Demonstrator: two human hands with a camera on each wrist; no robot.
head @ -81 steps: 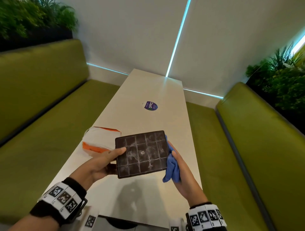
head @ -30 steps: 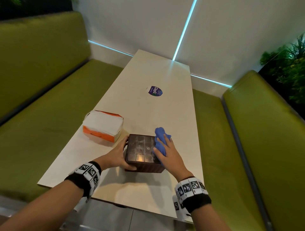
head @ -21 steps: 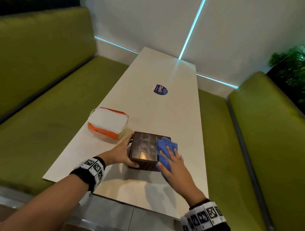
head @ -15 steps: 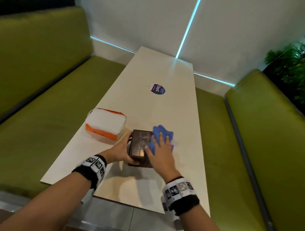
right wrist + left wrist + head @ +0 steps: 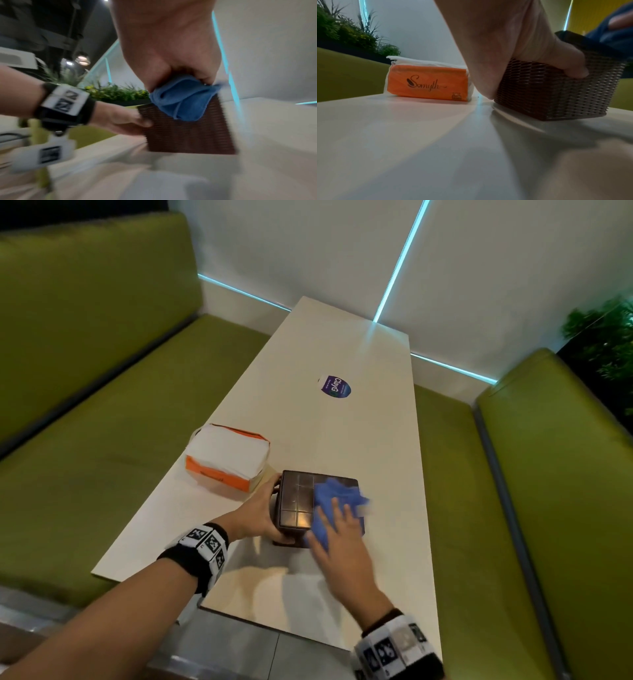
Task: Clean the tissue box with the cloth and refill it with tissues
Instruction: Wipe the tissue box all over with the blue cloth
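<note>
The brown woven tissue box (image 5: 296, 501) stands upside down on the white table (image 5: 342, 433), its gridded base facing up. My left hand (image 5: 265, 510) grips the box's left side, thumb on the near wall (image 5: 547, 94) and fingers round the far edge. My right hand (image 5: 342, 532) lies flat on the blue cloth (image 5: 334, 491) and presses it onto the right part of the base, fingers spread. In the blurred right wrist view the cloth (image 5: 181, 100) bunches under the palm over the box's (image 5: 188, 135) top edge. An orange tissue pack (image 5: 226, 460) lies just left of the box.
A round purple sticker (image 5: 335, 386) sits mid-table, farther away. Green benches run along the left (image 5: 102, 474) and right (image 5: 548, 474) of the table. Plants (image 5: 609, 337) stand behind the right bench. The table's near edge is close below my wrists.
The box, held up in the air earlier, now sits on the table. My right hand has rubbed the cloth back and forth over its upturned base. The left hand keeps its grip.
</note>
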